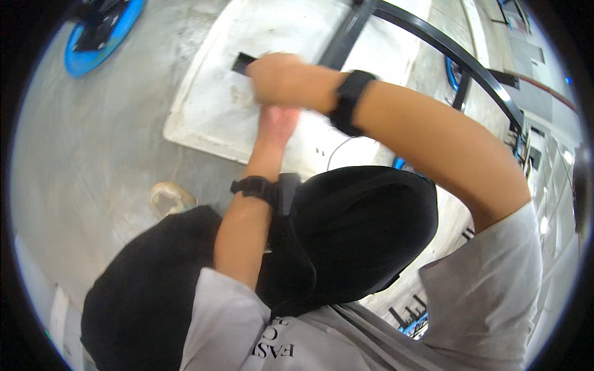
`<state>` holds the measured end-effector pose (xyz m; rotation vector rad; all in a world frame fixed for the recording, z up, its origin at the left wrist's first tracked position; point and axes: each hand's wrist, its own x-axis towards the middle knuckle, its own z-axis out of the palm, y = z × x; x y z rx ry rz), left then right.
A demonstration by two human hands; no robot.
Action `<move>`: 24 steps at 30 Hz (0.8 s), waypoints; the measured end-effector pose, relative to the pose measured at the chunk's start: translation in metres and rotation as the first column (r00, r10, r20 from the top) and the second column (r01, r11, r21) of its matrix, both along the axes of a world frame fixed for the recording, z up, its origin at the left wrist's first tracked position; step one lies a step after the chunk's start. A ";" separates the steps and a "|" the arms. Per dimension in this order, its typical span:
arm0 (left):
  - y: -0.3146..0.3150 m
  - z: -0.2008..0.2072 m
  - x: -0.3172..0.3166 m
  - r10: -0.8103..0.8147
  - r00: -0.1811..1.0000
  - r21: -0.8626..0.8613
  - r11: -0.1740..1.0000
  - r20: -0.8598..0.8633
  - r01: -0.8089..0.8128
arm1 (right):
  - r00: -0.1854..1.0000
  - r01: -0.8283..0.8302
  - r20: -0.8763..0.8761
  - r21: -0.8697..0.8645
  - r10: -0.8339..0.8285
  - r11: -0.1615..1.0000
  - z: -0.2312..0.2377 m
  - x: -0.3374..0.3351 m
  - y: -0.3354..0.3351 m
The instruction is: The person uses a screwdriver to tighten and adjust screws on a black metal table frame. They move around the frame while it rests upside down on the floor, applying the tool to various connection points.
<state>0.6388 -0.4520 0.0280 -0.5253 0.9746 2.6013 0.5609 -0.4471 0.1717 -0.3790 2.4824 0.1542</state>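
My right hand (281, 78) reaches across from the right, its fingers curled into a blurred fist. A short black rectangular bar end (242, 63) sticks out on the left side of that fist, and the rest of it is hidden by the hand. Just below, my left hand (278, 123) comes up against the right one; its fingers are covered by the right hand. Both hands are over a scuffed white panel (210, 127). A black metal frame (427, 31) with a curved tube and straight bars stands at the upper right, one bar running down behind my right wrist.
A blue-rimmed wheel-like part (77, 62) lies on the grey floor (105, 142) at the upper left. My bent knees in black (365, 229) are close below the panel. A thin dark cable (334, 153) curves over the panel's near part. More black and blue parts (411, 318) are at the lower right.
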 end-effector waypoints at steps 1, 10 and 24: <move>0.012 0.011 -0.005 -0.005 0.937 0.513 0.837 0.350 -0.187 | 0.972 0.113 0.211 -0.045 -0.101 0.993 0.006 -0.013 0.021; 0.015 0.012 -0.011 -0.001 0.916 0.547 0.802 0.401 -0.239 | 0.498 0.822 0.505 -0.017 -0.705 0.569 0.012 -0.012 0.053; 0.015 0.029 0.000 -0.058 0.930 0.569 0.804 0.364 -0.173 | 0.855 -0.459 -0.124 0.271 0.504 0.846 0.007 0.029 0.048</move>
